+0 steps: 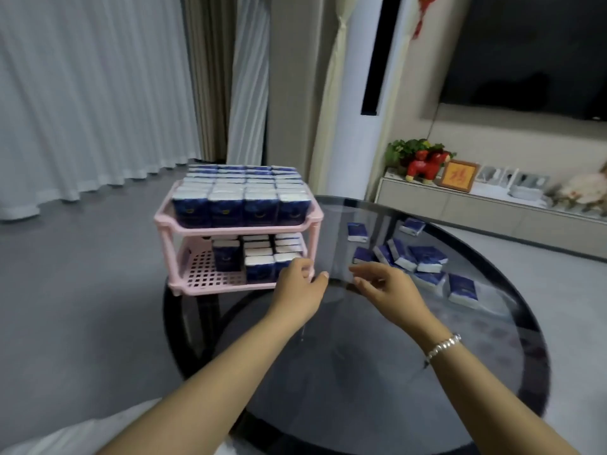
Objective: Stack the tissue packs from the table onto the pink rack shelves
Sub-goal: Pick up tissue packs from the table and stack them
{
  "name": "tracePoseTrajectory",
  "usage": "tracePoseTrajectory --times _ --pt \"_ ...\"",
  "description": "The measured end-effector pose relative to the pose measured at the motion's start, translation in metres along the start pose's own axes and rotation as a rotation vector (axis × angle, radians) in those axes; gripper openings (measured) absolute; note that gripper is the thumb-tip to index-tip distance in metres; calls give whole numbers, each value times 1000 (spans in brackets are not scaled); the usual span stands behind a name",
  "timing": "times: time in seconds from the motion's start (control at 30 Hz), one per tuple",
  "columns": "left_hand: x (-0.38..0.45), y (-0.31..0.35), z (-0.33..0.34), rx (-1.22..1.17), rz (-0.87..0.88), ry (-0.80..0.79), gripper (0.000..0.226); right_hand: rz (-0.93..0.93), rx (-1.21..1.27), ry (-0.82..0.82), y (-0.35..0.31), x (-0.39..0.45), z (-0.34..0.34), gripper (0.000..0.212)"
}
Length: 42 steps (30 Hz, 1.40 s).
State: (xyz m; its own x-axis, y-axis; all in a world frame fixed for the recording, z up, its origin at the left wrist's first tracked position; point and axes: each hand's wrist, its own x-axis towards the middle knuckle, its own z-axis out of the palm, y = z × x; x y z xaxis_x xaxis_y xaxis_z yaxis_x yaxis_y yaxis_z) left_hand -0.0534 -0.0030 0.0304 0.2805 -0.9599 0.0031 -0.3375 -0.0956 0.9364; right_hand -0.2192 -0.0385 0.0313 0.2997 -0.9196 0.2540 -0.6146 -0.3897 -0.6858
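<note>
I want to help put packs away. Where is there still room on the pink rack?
The lower shelf is bare on its left, beside the standing packs. The top shelf is packed full. Loose packs crowd the table's right side.

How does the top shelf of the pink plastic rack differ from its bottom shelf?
The top shelf is packed full with blue tissue packs, so its floor is hidden. The bottom shelf is partly filled, its left grid floor bare. Both hold upright packs.
</note>
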Motion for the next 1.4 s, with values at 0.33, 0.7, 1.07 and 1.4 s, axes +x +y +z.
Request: tracePoseTrajectory --times 0.33,0.7,1.07,1.4 --pt "78 14 110 192 86 -123 36 240 -411 284 125 17 -67 39" --pt "173 22 187 530 143 -393 74 561 -318 58 209 118 -78 59" --pt "179 8 168 388 50 -515 39 404 -168 46 211 115 -63 44" --pt "151 11 106 430 -33 -598 54 266 36 11 174 70 -54 59"
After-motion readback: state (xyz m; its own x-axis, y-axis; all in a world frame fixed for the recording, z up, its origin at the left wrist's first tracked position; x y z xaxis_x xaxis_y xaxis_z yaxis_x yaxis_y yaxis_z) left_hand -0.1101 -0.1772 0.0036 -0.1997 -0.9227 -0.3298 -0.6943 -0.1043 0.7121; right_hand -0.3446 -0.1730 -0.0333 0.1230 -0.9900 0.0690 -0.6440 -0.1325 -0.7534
